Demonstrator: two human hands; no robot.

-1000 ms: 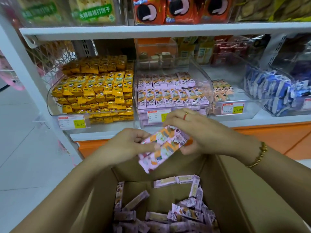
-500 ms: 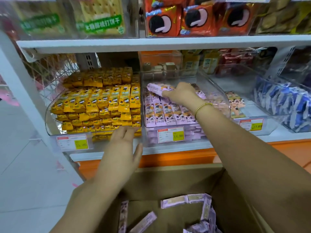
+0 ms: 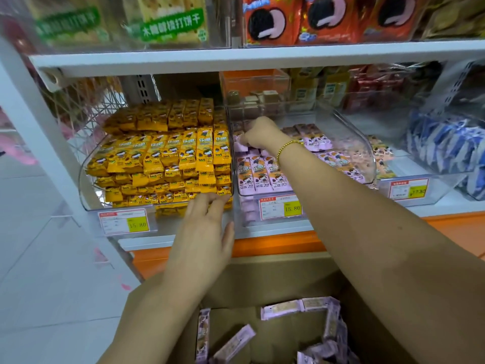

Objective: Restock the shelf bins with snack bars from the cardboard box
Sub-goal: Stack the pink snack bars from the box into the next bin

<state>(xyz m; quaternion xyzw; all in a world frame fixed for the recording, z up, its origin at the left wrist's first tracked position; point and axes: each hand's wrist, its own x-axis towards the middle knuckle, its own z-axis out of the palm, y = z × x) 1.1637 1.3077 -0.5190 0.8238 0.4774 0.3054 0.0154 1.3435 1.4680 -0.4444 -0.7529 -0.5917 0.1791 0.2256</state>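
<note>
Shelf point(image 3: 236, 57), white, two tiers in view. The lower tier carries clear plastic bins side by side.

Right hand point(image 3: 258, 135): reaches over the front wall of the middle bin point(image 3: 363, 156), knuckles up, at centre frame. Its fingers curl down round pink snack bars point(image 3: 265, 177) at the bin's rear left corner, and one bar's edge shows just under the fingertips. A gold bead bracelet point(image 3: 288, 146) sits on the wrist. The forearm crosses the bin's front rows and hides part of them.

Left hand point(image 3: 207, 227): flat and relaxed, holding nothing, palm away from the camera. The fingertips touch the front lip of the yellow bin point(image 3: 85, 185) at its right corner, and the thumb is spread toward the middle bin.

The yellow bin, left of centre, is stacked high with yellow packets point(image 3: 168, 153) in neat rows. The middle bin holds pink bars standing in rows, with more lying flat toward the back.

Cardboard box point(image 3: 262, 279): bottom of frame, open, below both forearms. Loose pink bars lie inside, some propped along the walls, some scattered on the bottom.

Price tags with yellow patches are clipped to the bin fronts: one under the yellow bin point(image 3: 126, 222), one under the middle bin point(image 3: 280, 208), one further right point(image 3: 409, 189).

Far right: blue-and-white packets point(image 3: 446, 145) in another bin. Upper tier: green-labelled cracker packs point(image 3: 170, 24) at top left, orange cookie packs point(image 3: 301, 19) at top centre.
</note>
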